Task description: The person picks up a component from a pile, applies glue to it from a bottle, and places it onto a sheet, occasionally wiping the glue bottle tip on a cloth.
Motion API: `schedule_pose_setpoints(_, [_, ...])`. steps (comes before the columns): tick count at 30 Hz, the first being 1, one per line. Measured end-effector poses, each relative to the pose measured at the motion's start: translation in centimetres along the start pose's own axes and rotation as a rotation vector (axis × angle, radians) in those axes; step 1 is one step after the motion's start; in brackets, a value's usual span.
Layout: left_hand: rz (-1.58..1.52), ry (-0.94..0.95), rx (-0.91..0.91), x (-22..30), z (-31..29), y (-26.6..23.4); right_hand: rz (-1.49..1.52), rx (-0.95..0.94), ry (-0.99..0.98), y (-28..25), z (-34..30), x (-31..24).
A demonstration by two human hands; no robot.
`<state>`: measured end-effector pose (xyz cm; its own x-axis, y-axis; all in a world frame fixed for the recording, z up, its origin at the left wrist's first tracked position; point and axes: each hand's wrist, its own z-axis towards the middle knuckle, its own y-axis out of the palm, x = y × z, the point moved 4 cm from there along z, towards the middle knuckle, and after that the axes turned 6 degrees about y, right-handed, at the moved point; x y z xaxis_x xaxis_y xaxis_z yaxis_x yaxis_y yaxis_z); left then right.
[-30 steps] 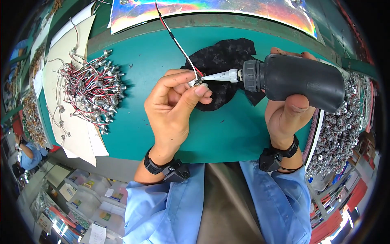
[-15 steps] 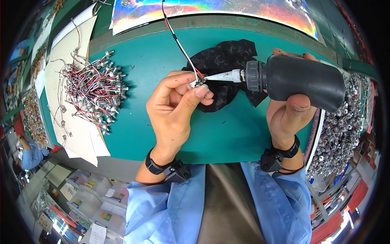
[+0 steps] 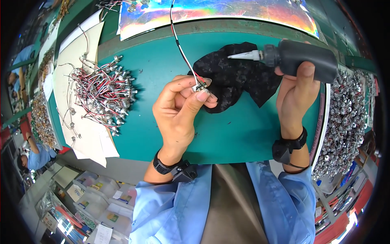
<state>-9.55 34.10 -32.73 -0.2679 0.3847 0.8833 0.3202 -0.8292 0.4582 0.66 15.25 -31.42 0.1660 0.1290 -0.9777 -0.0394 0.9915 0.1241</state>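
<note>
Left grip (image 3: 175, 116), centre of the frame: our thumb and fingers pinched together on one small metal component (image 3: 200, 86), its red, white and black wires (image 3: 177, 41) running to the upper edge. Right grip (image 3: 295, 95), right of centre: our fingers and thumb clamped around one black squeeze bottle (image 3: 310, 60), white nozzle (image 3: 245, 55) pointing left, its tip apart from the component. Below the nozzle we list one crumpled black cloth (image 3: 260, 79), on the green bench (image 3: 239, 134). Left: one heap of wired components (image 3: 107, 93), partly over cream sheets (image 3: 91, 138). Right: one large heap of metal parts (image 3: 341, 122). Top: one iridescent sheet (image 3: 219, 12).
</note>
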Motion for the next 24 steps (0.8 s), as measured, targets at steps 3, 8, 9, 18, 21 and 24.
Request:
schedule_pose_setpoints(3, [-0.02,0.01,0.001,0.2,0.0,0.1,0.183,0.044,-0.003,-0.8,0.9,0.1])
schedule_pose_setpoints(8, [-0.027,0.055,0.006,0.9,0.1,0.1,0.245,0.116,-0.024,-1.6,1.6,0.0])
schedule_pose_setpoints(9, [-0.017,0.061,-0.001,1.1,0.1,0.2,0.245,0.11,-0.021,-1.6,1.6,0.0])
schedule_pose_setpoints(18, [0.137,0.137,-0.027,2.7,0.1,0.9,0.211,0.121,0.033,-2.5,1.3,-0.6])
schedule_pose_setpoints(21, [0.156,0.152,-0.033,2.9,0.2,1.3,0.245,0.139,0.017,-2.7,1.4,-0.7])
schedule_pose_setpoints(24, [0.159,0.167,-0.029,3.0,0.0,1.5,0.299,0.17,0.01,-2.9,1.4,-0.9])
